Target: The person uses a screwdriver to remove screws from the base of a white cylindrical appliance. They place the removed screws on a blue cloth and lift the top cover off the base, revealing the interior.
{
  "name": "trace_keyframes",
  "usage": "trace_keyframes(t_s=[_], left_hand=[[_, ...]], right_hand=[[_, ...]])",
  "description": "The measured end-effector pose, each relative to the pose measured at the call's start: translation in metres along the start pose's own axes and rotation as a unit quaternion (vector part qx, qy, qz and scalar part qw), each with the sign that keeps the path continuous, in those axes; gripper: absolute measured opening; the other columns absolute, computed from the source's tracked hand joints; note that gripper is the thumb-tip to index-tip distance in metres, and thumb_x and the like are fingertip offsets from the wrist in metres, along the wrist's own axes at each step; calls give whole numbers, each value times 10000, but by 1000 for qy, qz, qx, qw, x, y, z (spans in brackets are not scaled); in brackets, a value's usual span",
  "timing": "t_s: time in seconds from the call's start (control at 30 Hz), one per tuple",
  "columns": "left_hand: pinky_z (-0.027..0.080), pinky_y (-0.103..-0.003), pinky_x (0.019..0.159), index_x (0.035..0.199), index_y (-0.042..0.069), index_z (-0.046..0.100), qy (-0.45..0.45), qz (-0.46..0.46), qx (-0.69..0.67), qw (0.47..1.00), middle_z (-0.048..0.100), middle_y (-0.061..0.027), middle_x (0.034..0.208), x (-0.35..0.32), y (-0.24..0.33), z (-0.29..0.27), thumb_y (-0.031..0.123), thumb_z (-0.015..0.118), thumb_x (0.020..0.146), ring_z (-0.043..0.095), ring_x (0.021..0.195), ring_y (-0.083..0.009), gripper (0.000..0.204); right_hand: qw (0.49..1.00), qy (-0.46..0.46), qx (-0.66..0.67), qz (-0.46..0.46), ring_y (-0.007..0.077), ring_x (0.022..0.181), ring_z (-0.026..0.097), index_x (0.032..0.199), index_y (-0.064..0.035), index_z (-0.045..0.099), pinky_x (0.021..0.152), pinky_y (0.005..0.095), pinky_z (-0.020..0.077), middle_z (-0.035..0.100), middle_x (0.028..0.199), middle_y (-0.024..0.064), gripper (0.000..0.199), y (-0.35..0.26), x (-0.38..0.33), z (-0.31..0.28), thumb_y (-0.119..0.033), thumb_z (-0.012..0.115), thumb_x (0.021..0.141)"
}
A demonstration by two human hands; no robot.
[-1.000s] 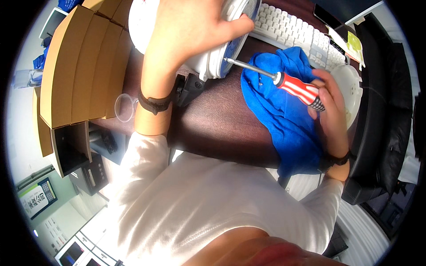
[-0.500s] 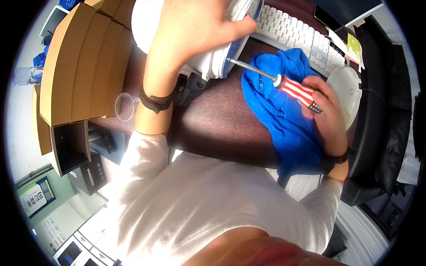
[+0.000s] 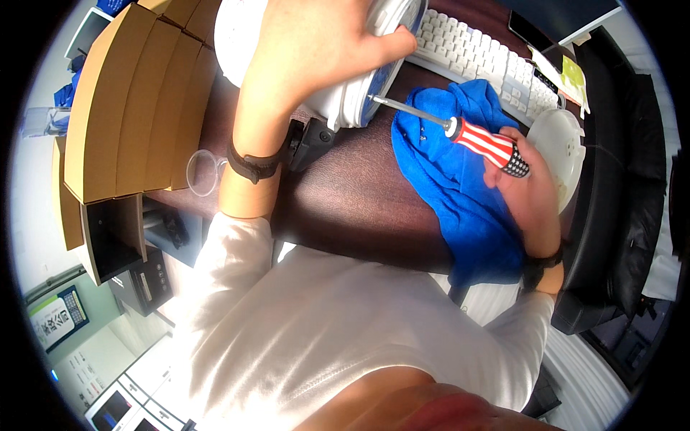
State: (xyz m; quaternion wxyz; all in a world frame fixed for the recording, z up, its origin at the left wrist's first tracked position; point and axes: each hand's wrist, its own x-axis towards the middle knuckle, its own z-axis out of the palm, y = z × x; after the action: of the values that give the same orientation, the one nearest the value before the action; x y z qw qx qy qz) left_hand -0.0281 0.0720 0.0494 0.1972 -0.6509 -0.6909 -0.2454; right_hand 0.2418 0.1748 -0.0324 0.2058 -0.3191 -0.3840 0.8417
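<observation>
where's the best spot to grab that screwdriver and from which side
Probably by the striped handle, from the person's right, as the right hand does now. The handle is the thick end; the thin metal shaft points left with its tip against the white round device that the left hand steadies, so that end is taken.

1. Landmark: the blue cloth [image 3: 460, 194] on the desk [image 3: 352, 208]. Left of it, bare dark desk lies open up to the left forearm.
2. Behind the cloth, the white housing [image 3: 345, 108] and screwdriver [image 3: 474, 140] block the way.
3. Right of the cloth, a white disc [image 3: 564, 144] fills the edge.
4. Far behind, the keyboard [image 3: 481, 57] bars passage.
5. Far left, cardboard boxes [image 3: 136, 100] wall off that side.
</observation>
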Motion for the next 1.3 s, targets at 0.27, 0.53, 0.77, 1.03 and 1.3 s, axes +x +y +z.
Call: trace_keyframes(t_s=[0.27, 0.53, 0.77, 1.03, 1.3], left_hand=[[349, -545, 998, 1115, 5, 584, 7, 8, 9, 1000, 585, -178, 1127, -2, -1, 0, 369, 633, 648, 532, 1108, -355, 595], [348, -537, 1001, 1121, 6, 583, -5, -6, 3, 1000, 585, -179, 1128, -1, 1, -1, 377, 627, 648, 534, 1102, -355, 603], [341, -561, 1005, 1117, 2, 583, 1, -2, 8, 1000, 584, -180, 1123, -1, 0, 0, 380, 621, 651, 537, 1100, -359, 601], [339, -547, 1006, 1119, 0, 582, -4, -1, 2, 1000, 583, -182, 1120, -1, 0, 0, 386, 623, 648, 537, 1091, -362, 610], [347, -544, 999, 1122, 0, 580, 0, 0, 8, 1000, 583, -183, 1124, -2, 0, 0, 379, 623, 647, 537, 1092, -359, 609]], right_hand=[[988, -103, -119, 0, 130, 524, 502, 1156, 2, 519, 461, 237, 408, 596, 850, 111, 379, -17, 0, -21, -319, 398, 992], [984, -29, -148, -100, 188, 749, 578, 1191, -7, 499, 499, 293, 447, 580, 938, 118, 410, 2, 1, -8, -325, 345, 983], [980, -160, -79, 92, 169, 579, 565, 1143, 6, 524, 428, 243, 413, 603, 954, 127, 409, -11, 8, -18, -338, 365, 989], [985, -19, -143, -98, 105, 511, 501, 1126, 16, 546, 434, 215, 358, 602, 823, 110, 281, 6, 3, 4, -174, 489, 927], [968, -60, -239, -51, 79, 515, 478, 1067, 7, 589, 439, 196, 336, 599, 821, 87, 243, -17, -7, 6, -173, 508, 925]])
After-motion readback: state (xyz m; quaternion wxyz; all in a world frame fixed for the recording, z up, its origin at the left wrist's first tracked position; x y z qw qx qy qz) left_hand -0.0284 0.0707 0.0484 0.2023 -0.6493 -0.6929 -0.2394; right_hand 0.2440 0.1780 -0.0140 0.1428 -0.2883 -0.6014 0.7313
